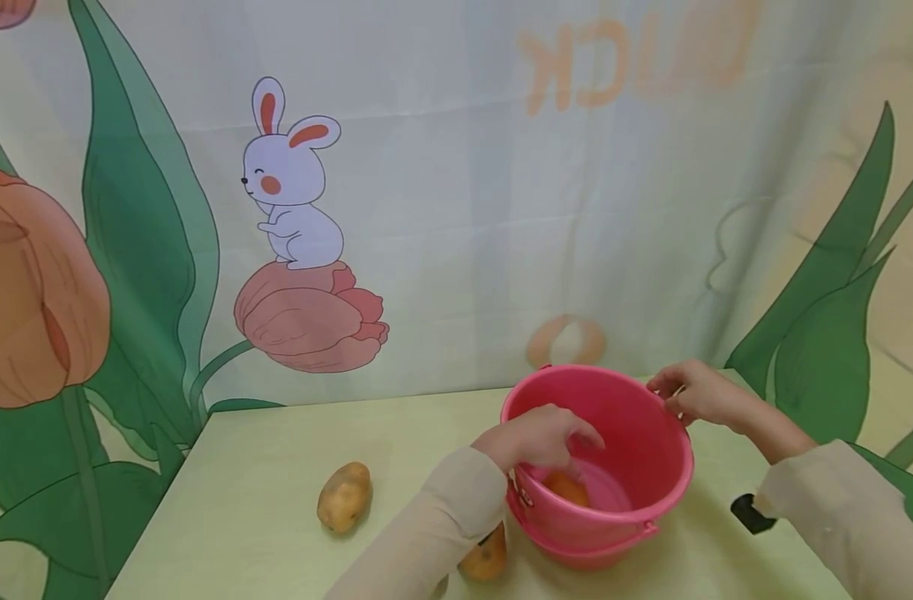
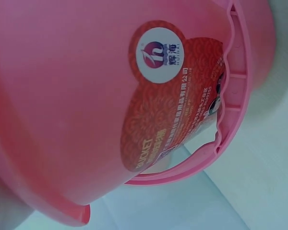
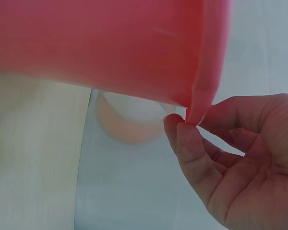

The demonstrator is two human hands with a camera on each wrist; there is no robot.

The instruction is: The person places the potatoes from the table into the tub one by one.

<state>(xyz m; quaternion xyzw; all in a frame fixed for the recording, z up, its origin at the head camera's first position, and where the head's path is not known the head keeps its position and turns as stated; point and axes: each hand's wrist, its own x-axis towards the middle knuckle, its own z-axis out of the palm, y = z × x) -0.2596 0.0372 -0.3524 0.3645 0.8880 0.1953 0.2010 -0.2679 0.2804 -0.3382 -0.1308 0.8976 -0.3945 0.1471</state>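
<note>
A pink bucket (image 1: 599, 533) stands on the table, its handle (image 2: 235, 81) hanging down beside a red printed label (image 2: 158, 96). My left hand (image 1: 549, 437) reaches over the near-left rim into the bucket, thumb spread away from the fingers. Just below those fingers lies an orange-brown potato (image 1: 569, 489) on the bucket's floor, partly hidden by the rim. On the far right side, my right hand (image 1: 699, 396) pinches the bucket's rim (image 3: 201, 103) between thumb and fingers. The left wrist view shows little of the left hand.
One potato (image 1: 345, 497) lies on the pale table (image 1: 268, 475) left of the bucket. Another potato (image 1: 486, 557) sits close to the bucket, partly behind the left sleeve (image 1: 441, 517). A printed curtain (image 1: 441, 208) hangs behind the table.
</note>
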